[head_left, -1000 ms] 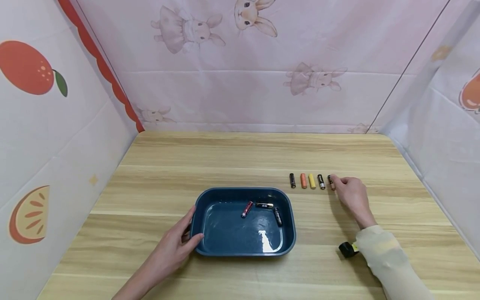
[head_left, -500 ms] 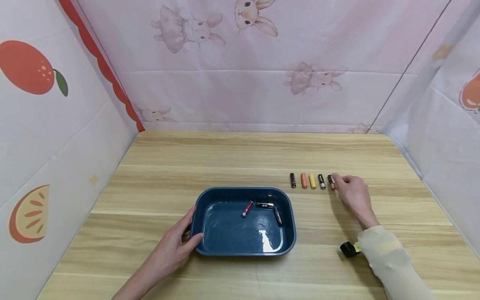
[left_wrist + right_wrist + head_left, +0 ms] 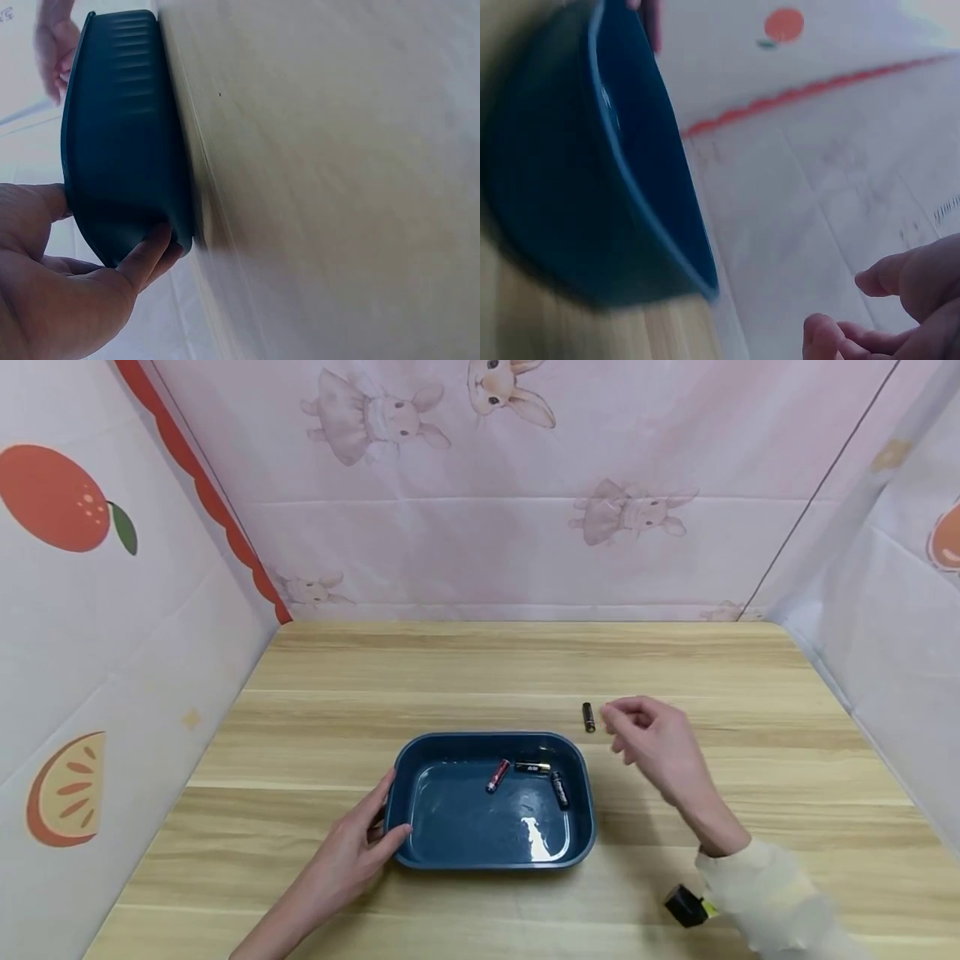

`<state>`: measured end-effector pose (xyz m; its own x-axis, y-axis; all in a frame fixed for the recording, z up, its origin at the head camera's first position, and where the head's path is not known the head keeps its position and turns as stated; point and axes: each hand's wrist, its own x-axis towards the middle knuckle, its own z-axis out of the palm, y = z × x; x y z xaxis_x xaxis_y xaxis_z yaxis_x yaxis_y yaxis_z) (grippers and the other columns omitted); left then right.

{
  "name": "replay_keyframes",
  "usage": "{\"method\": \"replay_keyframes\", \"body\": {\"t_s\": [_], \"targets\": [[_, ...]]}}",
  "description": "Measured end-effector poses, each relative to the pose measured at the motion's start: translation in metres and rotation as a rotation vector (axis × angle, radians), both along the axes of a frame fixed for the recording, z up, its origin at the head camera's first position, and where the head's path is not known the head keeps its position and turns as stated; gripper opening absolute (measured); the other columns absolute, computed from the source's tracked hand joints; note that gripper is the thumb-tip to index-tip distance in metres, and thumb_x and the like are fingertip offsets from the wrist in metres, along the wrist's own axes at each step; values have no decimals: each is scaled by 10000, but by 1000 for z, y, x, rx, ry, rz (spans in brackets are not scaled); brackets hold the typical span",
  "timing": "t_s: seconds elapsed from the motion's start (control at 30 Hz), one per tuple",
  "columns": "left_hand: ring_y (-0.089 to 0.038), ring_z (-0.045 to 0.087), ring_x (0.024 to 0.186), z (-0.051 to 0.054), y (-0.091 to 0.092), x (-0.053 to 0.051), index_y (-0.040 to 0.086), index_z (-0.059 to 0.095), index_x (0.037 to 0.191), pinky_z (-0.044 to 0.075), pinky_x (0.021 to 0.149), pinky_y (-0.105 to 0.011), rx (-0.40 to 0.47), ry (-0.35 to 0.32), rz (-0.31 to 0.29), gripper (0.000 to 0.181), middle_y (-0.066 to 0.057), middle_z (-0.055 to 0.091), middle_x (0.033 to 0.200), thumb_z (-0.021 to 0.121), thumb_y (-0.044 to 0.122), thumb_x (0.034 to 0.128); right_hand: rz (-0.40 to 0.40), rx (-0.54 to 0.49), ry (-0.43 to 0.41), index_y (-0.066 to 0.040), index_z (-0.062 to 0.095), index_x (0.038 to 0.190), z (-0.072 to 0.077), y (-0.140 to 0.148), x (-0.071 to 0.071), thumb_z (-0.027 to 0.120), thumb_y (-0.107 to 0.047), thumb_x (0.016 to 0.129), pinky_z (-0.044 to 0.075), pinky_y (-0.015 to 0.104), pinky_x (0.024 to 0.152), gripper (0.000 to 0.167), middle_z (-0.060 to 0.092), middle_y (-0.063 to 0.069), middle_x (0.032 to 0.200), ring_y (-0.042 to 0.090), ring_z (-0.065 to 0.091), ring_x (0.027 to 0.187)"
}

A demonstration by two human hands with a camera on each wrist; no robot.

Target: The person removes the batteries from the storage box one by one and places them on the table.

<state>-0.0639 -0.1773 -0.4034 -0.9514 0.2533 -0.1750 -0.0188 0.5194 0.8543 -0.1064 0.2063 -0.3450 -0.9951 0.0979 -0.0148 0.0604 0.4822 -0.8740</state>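
Note:
My left hand [image 3: 351, 852] grips the left end of a deep blue plastic tray [image 3: 450, 822], thumb over the rim and fingers against the outer wall, as the left wrist view also shows. Inside the tray lie a red battery [image 3: 498, 776], a black-and-gold battery [image 3: 533, 767] and a black battery [image 3: 559, 790]. Right of the tray, my right hand [image 3: 663, 752] hovers over the table with its fingers loosely bent. Its thumb and fingers stand apart in the right wrist view, nothing seen between them. Just left of its fingertips lies another black battery [image 3: 588, 717]. The hand hides the row's other batteries.
A black wrist-worn device [image 3: 686, 906] hangs at the right sleeve. The wood-grain table [image 3: 420, 668] is enclosed by printed cloth walls at the back, left and right.
My right hand has left the right end of the battery row and moved left and nearer, now covering most of the row. The left hand stays on the tray.

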Motion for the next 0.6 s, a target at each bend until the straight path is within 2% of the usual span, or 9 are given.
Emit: {"method": "replay_keyframes", "body": {"t_s": [0.17,0.23,0.37,0.47,0.6], "targets": [[-361,570,1316,1,0,0,95,229,1651,564,962,-330,-14,0,7,771,-248,363,1608,669,101,1018,155,-46,-61,27,703,1146,-8,-41,4,666,-249,1032,623,366,577,301,715,161,897,252,670,655],[-368,571,1313,1,0,0,84,232,1648,567,956,-336,-20,9,4,768,-254,365,1605,670,99,1018,211,-28,-85,20,715,1110,-15,-55,3,673,-249,1027,625,383,579,285,712,144,850,225,665,625],[-370,580,1304,1,-1,0,69,236,1644,573,948,-340,-19,21,-2,766,-264,369,1599,673,98,1016,313,33,-115,20,741,1051,-32,-79,-2,677,-209,1017,608,340,548,240,697,97,726,170,645,552],[-364,586,1297,0,-1,0,73,239,1644,575,947,-336,-6,20,-2,769,-262,373,1597,677,98,1013,355,80,-117,14,759,1015,-42,-91,-5,679,-160,1005,580,287,506,192,694,67,682,144,633,518],[-359,591,1292,-1,-1,0,83,240,1646,574,948,-336,5,18,-2,772,-257,375,1598,679,101,1012,363,127,-121,-14,780,939,-49,-101,-7,695,-140,990,549,273,463,160,676,41,624,137,617,477]]}}
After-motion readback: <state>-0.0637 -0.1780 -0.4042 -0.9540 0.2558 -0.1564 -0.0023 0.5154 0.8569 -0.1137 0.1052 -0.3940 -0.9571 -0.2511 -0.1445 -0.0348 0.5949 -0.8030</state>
